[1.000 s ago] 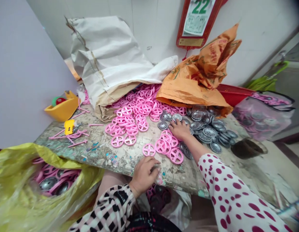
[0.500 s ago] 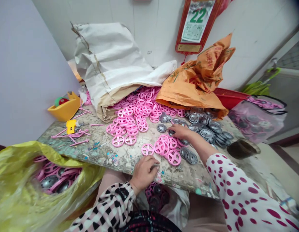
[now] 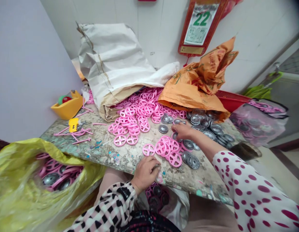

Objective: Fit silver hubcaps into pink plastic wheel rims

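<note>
Along the table's near edge, the left hand (image 3: pixel 145 172) was curled, its fingers (image 3: pixel 149 164) bunched toward the thumb over something too small to make out. Just below that edge, dark wheels (image 3: pixel 156 198) lay in a white bag (image 3: pixel 180 209), and to the left a yellow bag (image 3: pixel 16 183) held more wheels, pink and grey. The right hand (image 3: pixel 184 131) reached across the worn table (image 3: pixel 101 158), its fingers (image 3: pixel 177 127) loosely together, the tips touching a grey wheel (image 3: pixel 174 135); whether they gripped it could not be told. Pink wheels (image 3: pixel 174 159) lay between the hands, with other grey wheels (image 3: pixel 193 162) just beside them. Farther off, a pink heap met a white sack (image 3: pixel 110 61) and an orange sack (image 3: pixel 195 87). A yellow tray (image 3: pixel 68 108) sat left; a red crate (image 3: pixel 230 98) and a clear bag (image 3: pixel 258 125) stood right, below a wall calendar (image 3: pixel 199 25).
</note>
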`<state>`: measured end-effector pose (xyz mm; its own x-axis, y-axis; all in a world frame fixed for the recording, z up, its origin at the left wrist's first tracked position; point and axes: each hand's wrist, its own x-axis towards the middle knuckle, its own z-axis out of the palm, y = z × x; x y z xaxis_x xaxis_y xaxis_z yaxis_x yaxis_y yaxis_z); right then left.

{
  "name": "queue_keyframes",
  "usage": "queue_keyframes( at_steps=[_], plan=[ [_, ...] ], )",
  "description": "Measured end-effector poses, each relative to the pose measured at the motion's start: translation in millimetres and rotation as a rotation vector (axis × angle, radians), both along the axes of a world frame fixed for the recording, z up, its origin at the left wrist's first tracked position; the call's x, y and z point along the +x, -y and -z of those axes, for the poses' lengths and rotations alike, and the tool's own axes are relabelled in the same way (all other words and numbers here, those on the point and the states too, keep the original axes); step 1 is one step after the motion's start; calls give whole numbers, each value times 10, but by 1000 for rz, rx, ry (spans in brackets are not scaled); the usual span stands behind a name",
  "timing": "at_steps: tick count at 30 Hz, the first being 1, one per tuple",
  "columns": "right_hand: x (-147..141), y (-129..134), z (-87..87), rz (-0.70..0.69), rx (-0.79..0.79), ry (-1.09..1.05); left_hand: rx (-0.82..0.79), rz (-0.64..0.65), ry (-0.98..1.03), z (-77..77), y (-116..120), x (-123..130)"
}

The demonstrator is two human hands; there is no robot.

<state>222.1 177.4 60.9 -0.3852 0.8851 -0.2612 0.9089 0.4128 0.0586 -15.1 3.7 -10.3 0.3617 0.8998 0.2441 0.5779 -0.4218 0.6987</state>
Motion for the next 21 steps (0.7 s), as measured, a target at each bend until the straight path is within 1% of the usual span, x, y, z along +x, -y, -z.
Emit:
queue_keyframes(
  at_steps=[5, 7, 8, 9, 11, 12, 13, 14, 15, 16, 17, 19, 21],
  plan=[
    [102, 143, -155, 30, 94, -72, 0, 1, 3, -12, 6, -7],
    [139, 245, -215, 88, 122, -152, -4, 2, 12, -10, 4, -16],
    [142, 320, -232, 145, 148, -256, -7, 1, 19, -7, 2, -21],
    [128, 415, -236, 217, 178, -416, -11, 1, 30, -4, 0, -26],
    [43, 674, -196, 374, 190, -873, -26, 5, 65, -5, -1, -30],
    [-29, 834, -155, 435, 154, -1120, -40, 0, 102, -15, 2, -28],
    [-115, 1007, -103, 472, 53, -1337, -64, -12, 158, -35, 8, -22],
    [-212, 1186, -45, 518, -44, -1493, -104, -29, 232, -66, 18, -10],
    [-312, 1365, 13, 560, -105, -1599, -155, -48, 323, -110, 33, 7],
    [-410, 1534, 68, 599, -133, -1666, -220, -65, 423, -164, 50, 30],
    [-502, 1687, 115, 635, -139, -1715, -297, -51, 517, -224, 69, 56],
    [-649, 1933, 186, 669, -98, -1761, -422, 6, 679, -339, 110, 115],
    [-741, 2093, 235, 670, -48, -1771, -581, 65, 751, -411, 150, 172]
  ],
)
